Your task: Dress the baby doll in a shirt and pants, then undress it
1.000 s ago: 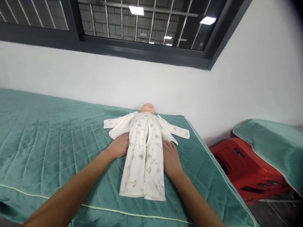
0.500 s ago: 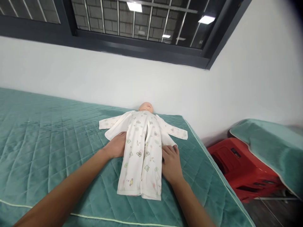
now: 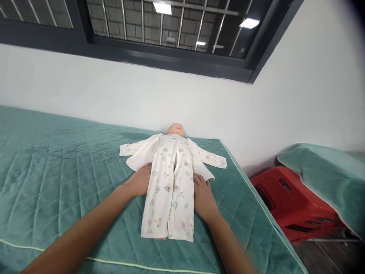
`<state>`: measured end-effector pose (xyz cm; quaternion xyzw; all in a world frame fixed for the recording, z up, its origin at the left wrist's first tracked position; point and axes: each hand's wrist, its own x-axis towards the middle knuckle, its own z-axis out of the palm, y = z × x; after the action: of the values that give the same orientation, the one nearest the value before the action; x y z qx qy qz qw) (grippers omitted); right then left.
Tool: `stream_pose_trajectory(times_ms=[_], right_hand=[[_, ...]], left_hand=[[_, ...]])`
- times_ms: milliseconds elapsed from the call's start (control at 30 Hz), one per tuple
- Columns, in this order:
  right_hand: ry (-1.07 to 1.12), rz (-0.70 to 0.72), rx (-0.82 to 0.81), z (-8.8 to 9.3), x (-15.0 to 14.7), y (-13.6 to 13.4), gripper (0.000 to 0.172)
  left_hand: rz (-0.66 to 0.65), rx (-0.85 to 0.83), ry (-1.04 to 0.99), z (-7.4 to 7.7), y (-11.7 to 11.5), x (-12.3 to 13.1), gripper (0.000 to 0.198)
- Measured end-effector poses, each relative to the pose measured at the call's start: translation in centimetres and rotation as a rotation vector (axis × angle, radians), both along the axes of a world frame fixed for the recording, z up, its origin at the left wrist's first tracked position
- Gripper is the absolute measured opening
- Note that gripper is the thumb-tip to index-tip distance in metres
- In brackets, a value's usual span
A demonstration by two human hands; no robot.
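Note:
A baby doll [image 3: 175,129] lies on its back, its pale head showing above its clothes. White printed baby trousers [image 3: 171,190] cover its front from chest down, with the legs pointing toward me. Under them a white baby top [image 3: 145,152] is spread open, both sleeves stretched outward. My left hand [image 3: 139,180] grips the trousers' left edge, its fingertips hidden by the cloth. On the opposite edge, my right hand [image 3: 204,198] has its bent fingers closed against the fabric, below the top's right flap. A bit of pinkish doll shows under the left trouser hem.
The doll lies on a green quilted bed cover [image 3: 71,171] with pale piping. A white wall [image 3: 114,91] and a dark-framed barred window [image 3: 171,57] stand behind. To the right, a red plastic stool [image 3: 296,201] sits below another green cloth [image 3: 327,179].
Both hands have slid slightly down the trousers toward me. My right hand has moved a little left, out from the top's flap, and the right trouser edge has shifted slightly inward.

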<state>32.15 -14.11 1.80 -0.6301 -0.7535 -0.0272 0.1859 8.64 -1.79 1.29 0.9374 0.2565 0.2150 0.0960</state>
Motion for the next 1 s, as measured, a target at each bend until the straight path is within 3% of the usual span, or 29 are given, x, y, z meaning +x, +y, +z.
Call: stream_pose_trajectory(times_ms=[167, 433, 633, 833, 1000], right_hand=[[0.109, 0.016, -0.006, -0.4, 0.4, 0.4, 0.038], [0.357, 0.131, 0.064, -0.2, 0.9, 0.3, 0.024], [0.355, 0.117, 0.055, 0.0, 0.7, 0.2, 0.024], [0.354, 0.11, 0.064, 0.0, 0.8, 0.1, 0.024], [0.337, 0.119, 0.048, -0.1, 0.8, 0.2, 0.022]], left_hand=[[-0.019, 0.007, -0.005, 0.4, -0.8, 0.1, 0.039], [0.013, -0.051, -0.013, 0.3, -0.4, 0.1, 0.034], [0.078, -0.017, 0.029, -1.0, 0.3, -0.1, 0.025], [-0.019, 0.092, -0.011, -1.7, -0.8, -1.6, 0.022], [-0.033, 0.045, 0.01, -1.6, -1.6, -2.1, 0.027]])
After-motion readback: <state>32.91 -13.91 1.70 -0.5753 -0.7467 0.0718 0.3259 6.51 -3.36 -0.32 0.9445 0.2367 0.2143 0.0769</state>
